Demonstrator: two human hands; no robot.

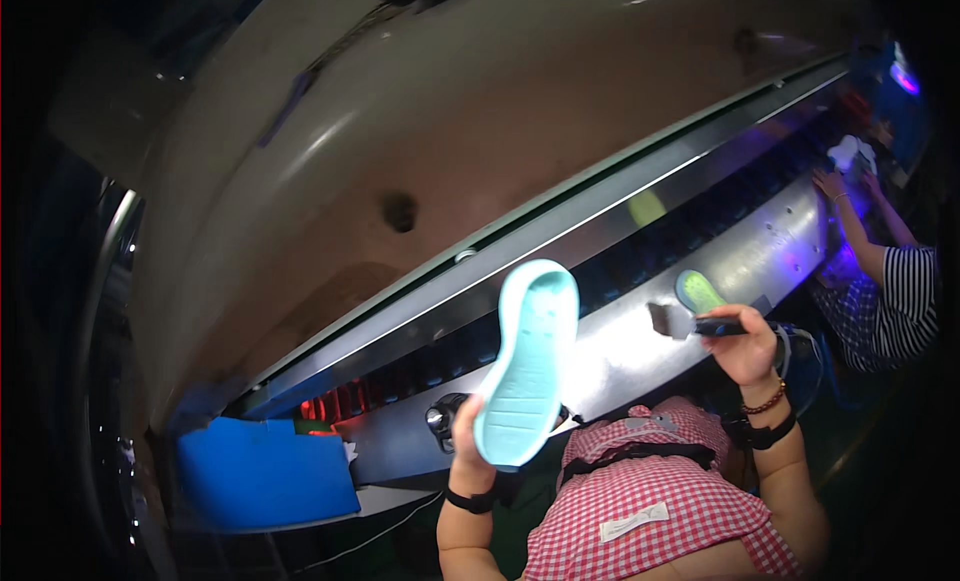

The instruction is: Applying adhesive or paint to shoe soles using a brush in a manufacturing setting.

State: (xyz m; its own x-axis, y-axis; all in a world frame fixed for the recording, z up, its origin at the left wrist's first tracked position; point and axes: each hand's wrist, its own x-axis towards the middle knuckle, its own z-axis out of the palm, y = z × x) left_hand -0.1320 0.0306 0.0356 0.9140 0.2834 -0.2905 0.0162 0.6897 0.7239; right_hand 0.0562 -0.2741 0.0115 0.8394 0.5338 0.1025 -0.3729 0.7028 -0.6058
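A pale turquoise shoe sole [530,366] stands raised in front of me, its hollow inner side facing me. My left hand [468,436] grips its lower left edge near the heel; most of the fingers are behind the sole. My right hand [745,349] is closed round the dark handle of a brush [690,324], whose bristles point left toward the sole but stay apart from it. Just beyond the right hand is a smaller green and grey sole-shaped piece [698,291], partly covered by the hand; whether the hand touches it I cannot tell.
A shiny metal ledge [620,356] runs along a dark roller conveyor [640,256], with a big brown machine hood [400,131] beyond. A blue box [265,476] is at left, a black round device [445,421] beside my left hand. At right, a co-worker's hands [835,186] hold something white.
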